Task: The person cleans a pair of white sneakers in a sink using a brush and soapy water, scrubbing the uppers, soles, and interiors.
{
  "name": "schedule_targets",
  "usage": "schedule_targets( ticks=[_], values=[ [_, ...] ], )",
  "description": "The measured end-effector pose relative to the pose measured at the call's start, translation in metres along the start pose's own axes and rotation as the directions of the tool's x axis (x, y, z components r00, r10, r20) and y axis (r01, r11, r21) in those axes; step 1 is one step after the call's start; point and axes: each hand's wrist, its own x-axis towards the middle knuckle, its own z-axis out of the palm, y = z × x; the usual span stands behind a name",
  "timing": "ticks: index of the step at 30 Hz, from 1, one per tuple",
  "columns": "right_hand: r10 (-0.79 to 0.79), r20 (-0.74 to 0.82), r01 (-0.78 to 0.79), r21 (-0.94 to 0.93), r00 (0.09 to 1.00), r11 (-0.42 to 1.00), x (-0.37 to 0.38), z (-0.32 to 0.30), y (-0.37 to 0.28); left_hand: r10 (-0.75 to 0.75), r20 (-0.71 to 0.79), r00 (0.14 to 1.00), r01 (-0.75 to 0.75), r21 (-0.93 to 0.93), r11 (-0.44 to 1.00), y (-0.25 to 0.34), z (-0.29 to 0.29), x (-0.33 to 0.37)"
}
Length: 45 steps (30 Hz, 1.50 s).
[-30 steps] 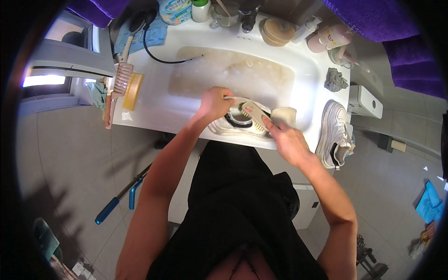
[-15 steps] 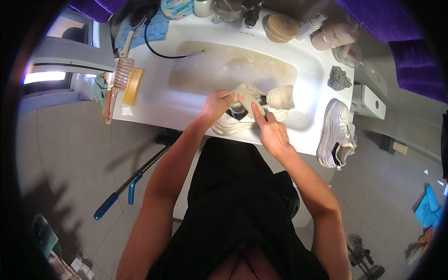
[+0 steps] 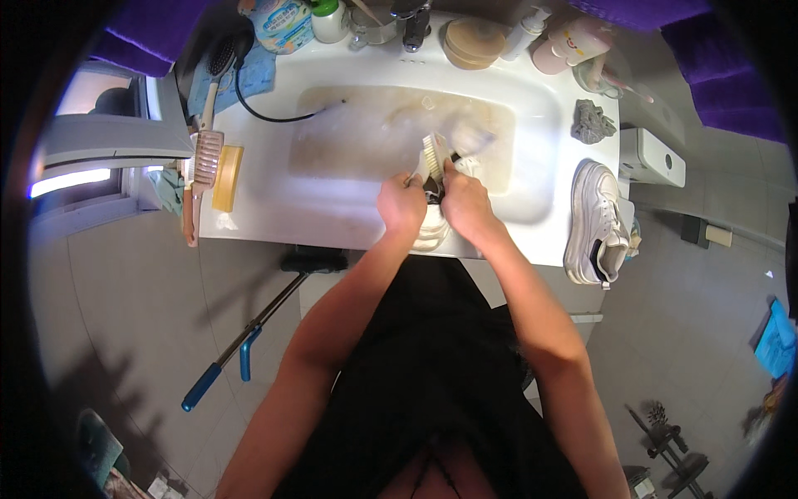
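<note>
A white sneaker (image 3: 432, 231) is tilted over the near edge of the sink. Its heel points toward me and its toe reaches into the murky water, blurred. On the left side of its opening, my left hand (image 3: 401, 204) grips the shoe with bent fingers. My right hand (image 3: 468, 202) is closed around a small pale brush (image 3: 435, 156), its bristles facing left over the shoe. The fingers partly hide the brush's lower end and the shoe's middle. Right of the sink, a second white sneaker (image 3: 594, 220) lies on the rim.
The white sink (image 3: 540, 187) holds brownish water. A black hose (image 3: 274, 119) dips in at the left, near a hairbrush (image 3: 208, 158) and a yellow bar (image 3: 227, 179). Bottles, a faucet (image 3: 416, 33) and round wooden bowls (image 3: 474, 41) line the back. A grey scrubber (image 3: 593, 122) sits right.
The sneaker has turned from lying sideways to pointing away from me, toe in the water. Both hands have drawn closer together, and the brush now stands upright with bristles showing.
</note>
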Motion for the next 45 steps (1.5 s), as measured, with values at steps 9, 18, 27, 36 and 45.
schedule_targets(
  ticks=[9,18,27,36,45],
  values=[
    [0.086,0.207,-0.162,0.386,0.974,0.908,-0.044,-0.024,-0.015,0.008,0.029,1.0,0.002,-0.342,0.94,-0.016,0.007,0.004],
    [0.316,0.445,-0.546,0.673,0.838,0.5,-0.018,-0.018,-0.02,0.16,0.058,0.985,-0.148,-0.17,0.974,-0.008,-0.002,-0.017],
    [0.349,0.456,-0.553,0.791,0.819,0.262,-0.003,-0.018,-0.021,0.259,0.139,0.956,-0.233,-0.181,0.956,-0.012,-0.002,-0.018],
    [0.199,0.476,-0.515,0.777,0.857,0.361,-0.016,-0.025,0.007,0.396,0.108,0.912,-0.394,-0.036,0.918,-0.015,-0.001,-0.029],
    [0.26,0.478,-0.544,0.753,0.839,0.369,-0.047,-0.037,-0.043,0.29,0.152,0.945,-0.249,-0.24,0.938,-0.018,-0.007,-0.015]
  ],
)
